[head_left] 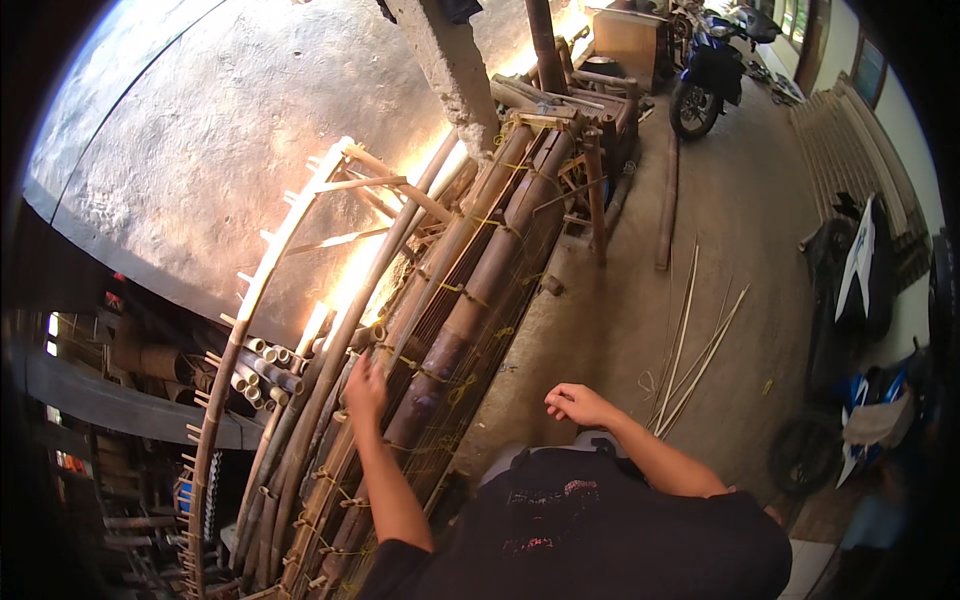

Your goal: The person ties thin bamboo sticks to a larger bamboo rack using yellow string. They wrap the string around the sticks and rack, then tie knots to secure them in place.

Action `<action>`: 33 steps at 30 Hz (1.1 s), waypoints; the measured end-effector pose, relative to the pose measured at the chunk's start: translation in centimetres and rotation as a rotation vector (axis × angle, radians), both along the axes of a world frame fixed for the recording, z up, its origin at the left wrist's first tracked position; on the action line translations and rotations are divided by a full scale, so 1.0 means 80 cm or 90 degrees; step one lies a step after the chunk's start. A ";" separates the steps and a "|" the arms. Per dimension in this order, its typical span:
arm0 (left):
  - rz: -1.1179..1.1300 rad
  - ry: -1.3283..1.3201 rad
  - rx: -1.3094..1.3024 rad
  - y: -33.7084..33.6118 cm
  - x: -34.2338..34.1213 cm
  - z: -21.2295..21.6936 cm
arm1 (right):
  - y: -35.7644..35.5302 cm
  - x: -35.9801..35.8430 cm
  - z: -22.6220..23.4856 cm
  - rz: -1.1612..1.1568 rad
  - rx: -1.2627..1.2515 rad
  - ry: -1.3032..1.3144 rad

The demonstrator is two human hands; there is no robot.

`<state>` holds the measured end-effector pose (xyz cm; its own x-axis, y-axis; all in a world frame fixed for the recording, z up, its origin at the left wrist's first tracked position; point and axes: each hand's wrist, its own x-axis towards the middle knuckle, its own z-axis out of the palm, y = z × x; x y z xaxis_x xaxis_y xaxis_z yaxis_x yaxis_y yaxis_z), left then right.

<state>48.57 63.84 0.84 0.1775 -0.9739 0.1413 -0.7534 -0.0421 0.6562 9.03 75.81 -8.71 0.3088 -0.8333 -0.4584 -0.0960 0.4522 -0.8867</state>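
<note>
A long bundle of bamboo strips and poles [447, 335], tied at intervals with thin yellow cord [470, 292], runs from my lower left toward the far middle. Over its left side is my left hand [366, 393], fingers partly stretched toward the far end. Whether it touches the bamboo is unclear. My right hand [580, 403] hovers in front of my body, to the right of the bundle. Its fingers are curled in, and anything small between them is hidden.
A curved bamboo frame with pegs [230, 350] stands left, beside stacked cut bamboo tubes [262, 372]. Thin strips [690, 372] and a pole [668, 200] lie on the floor at right. Motorcycles stand far off [705, 80] and at right [860, 420]. A concrete post [450, 75] rises behind.
</note>
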 end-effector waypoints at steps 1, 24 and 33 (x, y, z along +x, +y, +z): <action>-0.047 0.010 0.004 -0.034 -0.062 0.017 | -0.007 -0.025 -0.001 -0.030 0.002 -0.019; -0.185 0.006 0.016 -0.489 -0.471 -0.067 | -0.365 -0.270 -0.033 -0.073 0.052 0.010; -0.059 -0.025 0.082 -0.495 -0.516 -0.086 | -0.585 -0.251 0.022 -0.224 0.349 -0.486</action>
<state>7.31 24.25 -6.06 0.0829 -0.9964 0.0194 -0.7834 -0.0531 0.6193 -11.07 29.00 -6.97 0.4576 -0.6666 -0.5884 0.6297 0.7102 -0.3149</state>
